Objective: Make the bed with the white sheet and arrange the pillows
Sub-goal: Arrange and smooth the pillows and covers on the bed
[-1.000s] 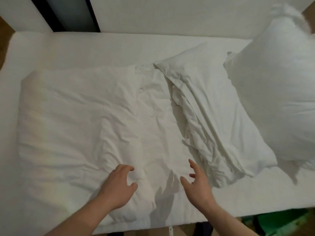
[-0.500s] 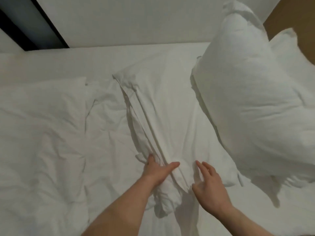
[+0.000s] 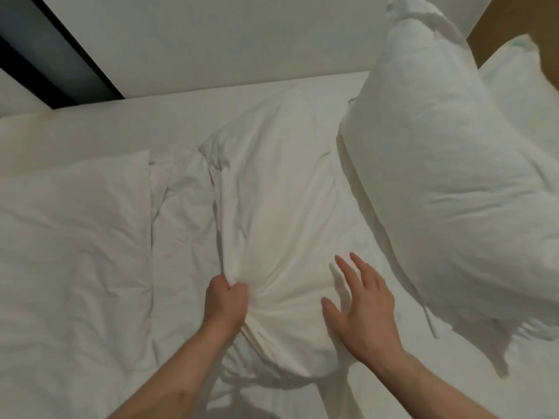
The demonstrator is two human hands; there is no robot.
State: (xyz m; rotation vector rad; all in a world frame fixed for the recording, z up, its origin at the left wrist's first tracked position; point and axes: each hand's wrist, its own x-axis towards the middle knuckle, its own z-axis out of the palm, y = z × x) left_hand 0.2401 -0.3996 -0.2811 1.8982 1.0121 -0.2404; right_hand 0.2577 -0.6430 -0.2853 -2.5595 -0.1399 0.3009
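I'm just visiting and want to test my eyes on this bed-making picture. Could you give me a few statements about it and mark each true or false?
1. The left hand grips a bunch of the white cloth of the middle pillow. True.
2. The right hand is closed in a fist. False: its fingers are spread and straight, over the pillow's near right part.
3. A plump pillow stands to the right of the middle one. True.
4. The bedding is blue. False: the sheet and the pillows are white.
5. Both hands hold the plump pillow. False: neither touches it.
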